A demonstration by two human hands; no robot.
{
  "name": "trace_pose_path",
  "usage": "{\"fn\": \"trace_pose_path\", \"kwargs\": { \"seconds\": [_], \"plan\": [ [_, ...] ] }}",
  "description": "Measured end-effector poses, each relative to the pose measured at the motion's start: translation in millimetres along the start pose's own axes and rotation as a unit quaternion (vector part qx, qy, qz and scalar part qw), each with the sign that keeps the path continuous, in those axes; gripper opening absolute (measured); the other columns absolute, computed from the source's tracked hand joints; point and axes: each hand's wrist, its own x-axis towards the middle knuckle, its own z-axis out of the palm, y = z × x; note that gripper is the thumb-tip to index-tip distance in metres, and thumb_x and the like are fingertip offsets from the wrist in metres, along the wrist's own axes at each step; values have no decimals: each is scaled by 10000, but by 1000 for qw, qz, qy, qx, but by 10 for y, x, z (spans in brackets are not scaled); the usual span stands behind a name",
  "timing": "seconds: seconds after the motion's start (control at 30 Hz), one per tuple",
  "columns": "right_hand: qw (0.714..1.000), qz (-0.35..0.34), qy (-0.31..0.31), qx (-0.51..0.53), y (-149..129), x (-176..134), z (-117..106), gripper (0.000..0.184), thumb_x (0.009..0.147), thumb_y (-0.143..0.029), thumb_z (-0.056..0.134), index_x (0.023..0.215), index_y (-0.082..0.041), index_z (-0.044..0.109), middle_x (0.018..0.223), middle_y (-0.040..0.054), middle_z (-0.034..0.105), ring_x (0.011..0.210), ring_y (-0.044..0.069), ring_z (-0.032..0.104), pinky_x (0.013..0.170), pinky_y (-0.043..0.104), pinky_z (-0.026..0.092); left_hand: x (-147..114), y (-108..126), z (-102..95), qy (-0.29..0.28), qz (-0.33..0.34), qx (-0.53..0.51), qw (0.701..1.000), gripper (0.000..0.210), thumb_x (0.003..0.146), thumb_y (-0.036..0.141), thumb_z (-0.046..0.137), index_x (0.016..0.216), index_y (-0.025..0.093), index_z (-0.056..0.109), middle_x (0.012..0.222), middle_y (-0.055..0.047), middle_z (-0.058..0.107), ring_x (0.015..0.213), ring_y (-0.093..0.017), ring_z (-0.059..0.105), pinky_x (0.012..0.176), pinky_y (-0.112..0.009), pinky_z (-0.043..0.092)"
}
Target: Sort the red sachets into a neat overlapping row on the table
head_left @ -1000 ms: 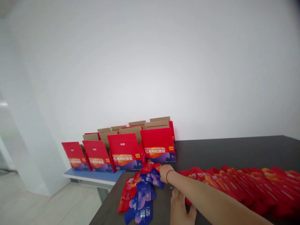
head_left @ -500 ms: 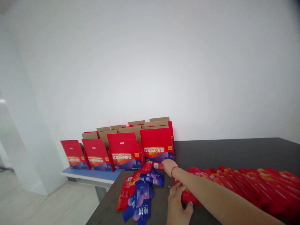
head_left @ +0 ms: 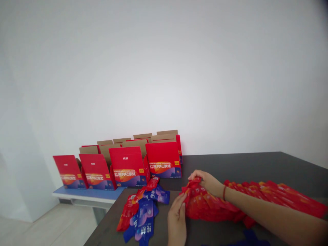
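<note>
On a clock face centred on the view, open red boxes [head_left: 126, 155] are standing in rows from 8 to 6 o'clock, the leftmost ones resting on a blue-topped desk [head_left: 87, 194]. Near 7 o'clock, loose red sachets [head_left: 128, 209] and blue sachets [head_left: 145, 218] are lying in a pile on a dark desk [head_left: 225, 165], just in front of the boxes.

At 6 o'clock, the left hand [head_left: 177, 217] is reaching up from the bottom edge, its fingers bracing against the left end of the overlapping red pouches [head_left: 205, 208], which are lying at 5 o'clock on the dark desk; whether these fingers are also pinching cannot be told. Between 4 and 5 o'clock, the right hand [head_left: 210, 184] is grasping the tops of the endmost pouches. More pouches [head_left: 279, 198] are stretching toward 4 o'clock, partly behind the right forearm.

The hands appear to be gathering this left end. Doing it well is probably calling for light, even pressure from both sides: the packets are looking soft and slick, so hard squeezing could be creasing them or sending neighbours sliding. Holding the forearm high would be sparing the row beneath.
</note>
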Motion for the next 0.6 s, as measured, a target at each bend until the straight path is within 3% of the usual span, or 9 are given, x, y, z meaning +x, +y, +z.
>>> {"fn": "trace_pose_path", "kwargs": {
  "seconds": [0.13,0.3,0.47,0.6],
  "plan": [
    [999,37,21,30,25,-95,-229,90,759,-277,551,760,-187,547,941,81,677,916,211,619,850,373,454,54,57,95,7,13,20,1000,330,867,274,438,1129,254,638,1221,-50,616,1168,-207,513,1067,-395,331],
    [998,21,44,42,21,-123,-307,38,761,-222,526,759,-188,541,951,74,680,914,199,624,841,361,462,180,257,338,-22,60,88,994,354,863,201,407,1124,266,638,1210,-36,623,1148,-182,523,1046,-358,351],
    [996,18,62,53,-51,-153,-278,13,752,-198,534,756,-188,542,932,66,685,892,190,630,808,342,477,262,449,566,-135,113,222,959,361,783,156,494,1071,288,666,1162,-28,649,1087,-231,551,1002,-421,373],
    [997,11,55,50,-99,-214,-199,13,734,-179,546,739,-187,537,909,66,689,874,186,632,800,331,478,244,423,579,-180,129,258,940,388,753,187,546,1122,262,637,1185,-45,637,1118,-257,529,1034,-446,319]
  ]
}}
